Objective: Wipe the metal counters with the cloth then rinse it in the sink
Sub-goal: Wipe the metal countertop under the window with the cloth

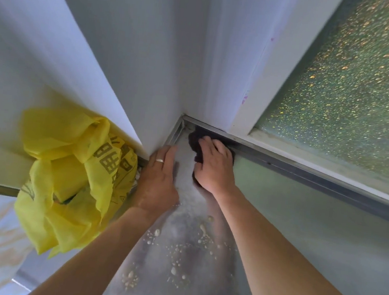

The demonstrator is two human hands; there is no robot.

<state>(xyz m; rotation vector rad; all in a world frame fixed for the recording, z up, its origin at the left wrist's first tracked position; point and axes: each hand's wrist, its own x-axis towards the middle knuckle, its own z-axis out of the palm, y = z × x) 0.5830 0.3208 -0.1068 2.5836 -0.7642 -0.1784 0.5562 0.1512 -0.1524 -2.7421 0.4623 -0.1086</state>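
A dark cloth (195, 139) lies in the far corner of the metal counter (300, 232), tight against the raised back rim. My right hand (214, 165) lies on top of it with the fingers spread over the cloth, pressing it down. My left hand (159, 179), with a ring on one finger, rests flat on the counter beside the white wall corner, fingers straight, holding nothing. The counter near me is wet, with soapy drops and foam specks (175, 266).
A crumpled yellow plastic bag (72, 169) sits to the left, next to the white wall panel (126, 54). A frosted window (352, 92) with a white frame runs along the back right, behind the counter's metal rim (318, 178).
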